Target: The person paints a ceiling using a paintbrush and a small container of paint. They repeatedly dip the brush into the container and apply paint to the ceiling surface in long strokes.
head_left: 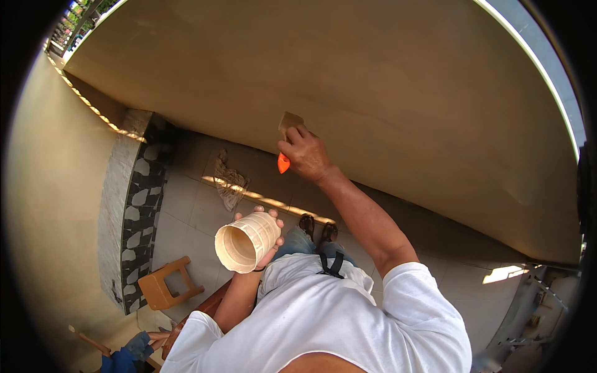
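Note:
My right hand (305, 152) is raised to the large brown wall (373, 74), its fingers closed round a flat tool with an orange handle (283, 163). The tool's tan working end (290, 120) lies at the wall surface; whether it is bristle or blade I cannot make out. Lower and to the left, my left hand (272, 245) wraps round a cream-coloured ribbed plastic tub (252, 239). The tub is tilted with its mouth toward the lower left. Its inside looks beige, and the bottom is hard to see.
A crumpled cloth (230, 180) lies on the tiled floor (193, 208). At the left are a brown plastic stool (168, 285) and a stone-patterned ledge (138, 211). Another person's blue clothing (127, 355) shows at the lower left, beside a stick-like tool (90, 340).

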`<state>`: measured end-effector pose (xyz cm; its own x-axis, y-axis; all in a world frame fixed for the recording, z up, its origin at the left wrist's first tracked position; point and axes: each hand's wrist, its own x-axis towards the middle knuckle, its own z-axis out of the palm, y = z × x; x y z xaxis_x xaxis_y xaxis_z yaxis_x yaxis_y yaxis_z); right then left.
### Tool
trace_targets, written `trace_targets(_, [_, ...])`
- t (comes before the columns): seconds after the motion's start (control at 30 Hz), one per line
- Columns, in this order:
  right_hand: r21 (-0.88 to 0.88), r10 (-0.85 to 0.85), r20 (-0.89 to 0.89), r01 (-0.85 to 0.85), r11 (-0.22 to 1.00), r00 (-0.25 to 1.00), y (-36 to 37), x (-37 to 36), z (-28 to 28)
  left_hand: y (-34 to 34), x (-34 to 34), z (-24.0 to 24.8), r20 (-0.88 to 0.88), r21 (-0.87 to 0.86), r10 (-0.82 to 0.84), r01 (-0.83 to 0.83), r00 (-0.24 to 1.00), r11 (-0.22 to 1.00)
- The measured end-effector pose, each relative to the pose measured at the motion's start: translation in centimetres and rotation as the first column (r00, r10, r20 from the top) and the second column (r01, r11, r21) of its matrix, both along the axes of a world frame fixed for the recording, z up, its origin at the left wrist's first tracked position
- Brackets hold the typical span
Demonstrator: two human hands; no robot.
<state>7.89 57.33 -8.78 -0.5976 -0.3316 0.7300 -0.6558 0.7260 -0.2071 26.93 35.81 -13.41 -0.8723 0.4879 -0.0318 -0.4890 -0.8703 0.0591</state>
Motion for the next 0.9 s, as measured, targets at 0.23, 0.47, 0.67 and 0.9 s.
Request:
trace_targets(0.23, [-0.340, -0.241, -0.131, 0.185, 0.922, 0.962, 14.8, 2.4, 13.6, -3.2, 0.7, -1.0, 0.061, 0.033, -0.046, 0.044, 0.997, 0.998])
trace_targets(0.47, [-0.145, -0.573, -0.550, 0.606, 0.782, 0.608, 11.2, 5.2, 15.0, -8.9, -4.5, -1.0, 0.032, -0.027, -0.151, 0.152, 0.988, 0.988])
trace_targets(0.67, [-0.082, -0.340, -0.253, 0.330, 0.941, 0.906, -2.9, -1.7, 0.9, -15.6, -9.2, 1.4, -0.022, -0.155, -0.166, 0.161, 0.986, 0.975])
trace_targets(0.9, [-0.403, -0.311, -0.042, 0.269, 0.875, 0.950, 5.3, 0.4, 10.1, -18.2, -10.2, 1.7, 0.044, -0.136, -0.213, 0.217, 0.976, 0.967])
